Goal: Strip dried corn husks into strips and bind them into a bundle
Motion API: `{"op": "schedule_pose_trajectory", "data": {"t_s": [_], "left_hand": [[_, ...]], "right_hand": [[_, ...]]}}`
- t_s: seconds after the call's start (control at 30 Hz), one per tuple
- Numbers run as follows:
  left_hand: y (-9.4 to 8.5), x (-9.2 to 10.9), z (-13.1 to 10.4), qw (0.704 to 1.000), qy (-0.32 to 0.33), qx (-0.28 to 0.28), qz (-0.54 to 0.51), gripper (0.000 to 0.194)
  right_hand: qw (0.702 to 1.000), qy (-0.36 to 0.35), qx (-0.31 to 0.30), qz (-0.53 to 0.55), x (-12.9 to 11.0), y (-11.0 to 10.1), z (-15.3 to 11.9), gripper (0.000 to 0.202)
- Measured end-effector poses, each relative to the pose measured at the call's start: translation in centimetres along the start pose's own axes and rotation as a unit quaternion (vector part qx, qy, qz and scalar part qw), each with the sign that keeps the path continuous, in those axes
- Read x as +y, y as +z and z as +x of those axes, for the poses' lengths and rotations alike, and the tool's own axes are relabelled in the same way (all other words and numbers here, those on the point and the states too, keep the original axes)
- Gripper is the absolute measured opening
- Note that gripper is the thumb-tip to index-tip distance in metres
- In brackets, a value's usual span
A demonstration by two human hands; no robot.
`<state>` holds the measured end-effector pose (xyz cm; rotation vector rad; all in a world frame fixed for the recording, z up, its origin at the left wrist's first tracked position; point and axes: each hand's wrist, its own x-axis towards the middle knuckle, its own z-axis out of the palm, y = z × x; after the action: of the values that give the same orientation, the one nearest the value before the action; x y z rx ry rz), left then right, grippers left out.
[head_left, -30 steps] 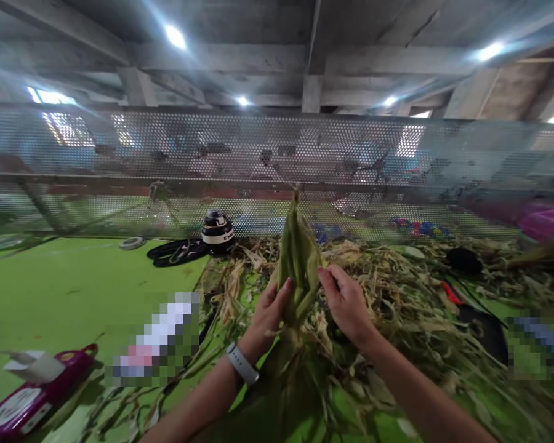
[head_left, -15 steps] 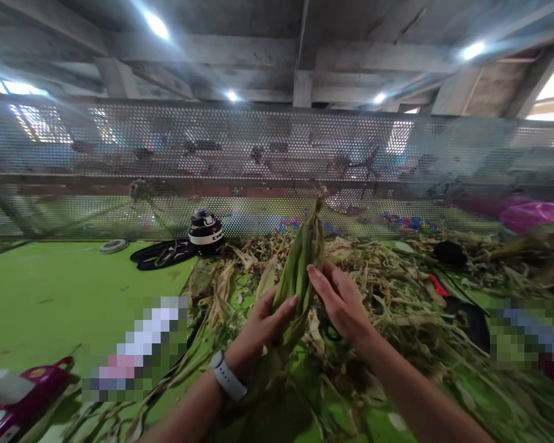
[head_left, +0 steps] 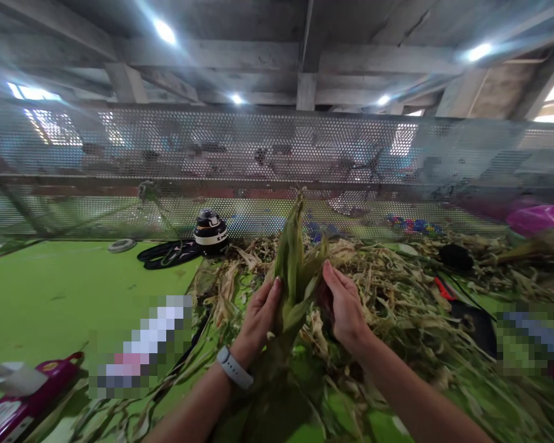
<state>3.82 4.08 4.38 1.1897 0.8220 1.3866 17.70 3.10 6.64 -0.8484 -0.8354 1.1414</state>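
Upright in front of me stands an ear of corn in its green husk (head_left: 289,252), its dry tip pointing up. My left hand (head_left: 262,311), with a pale watch band (head_left: 234,368) at the wrist, is closed around the ear's left side, thumb on the husk. On the other side, my right hand (head_left: 344,301) pinches a husk leaf (head_left: 317,261) that is bent outward from the ear. The fingers of the right hand are partly hidden behind its thumb. Loose, dry husks (head_left: 388,289) lie all about both hands.
A green tabletop (head_left: 74,277) shows at the left, with a black and white helmet-shaped object (head_left: 211,232) at its back. A perforated metal screen (head_left: 258,141) runs behind. A magenta box-like object (head_left: 32,394) lies front left; a pink bag (head_left: 542,218) is far right.
My right hand has drawn a husk leaf away from the ear, to the right. The ear has shifted slightly left in view, and my left hand still holds it.
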Motion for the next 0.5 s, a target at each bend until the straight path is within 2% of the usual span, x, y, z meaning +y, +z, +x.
{"op": "schedule_pose_trajectory", "data": {"t_s": [0.17, 0.33, 0.5], "left_hand": [[-0.5, 1.8, 1.0, 0.983, -0.024, 0.074, -0.168, 0.03], [-2.5, 3.7, 2.3, 0.953, -0.029, 0.096, -0.287, 0.018], [-3.4, 4.0, 3.0, 0.907, -0.026, 0.088, -0.411, 0.013]], "right_hand": [[0.998, 0.011, 0.059, -0.012, 0.6, -0.3, 0.7, 0.043], [0.997, 0.014, 0.075, -0.032, 1.4, -0.9, 1.5, 0.041], [0.996, -0.001, 0.087, -0.03, 2.5, -1.0, 1.7, 0.04]]}}
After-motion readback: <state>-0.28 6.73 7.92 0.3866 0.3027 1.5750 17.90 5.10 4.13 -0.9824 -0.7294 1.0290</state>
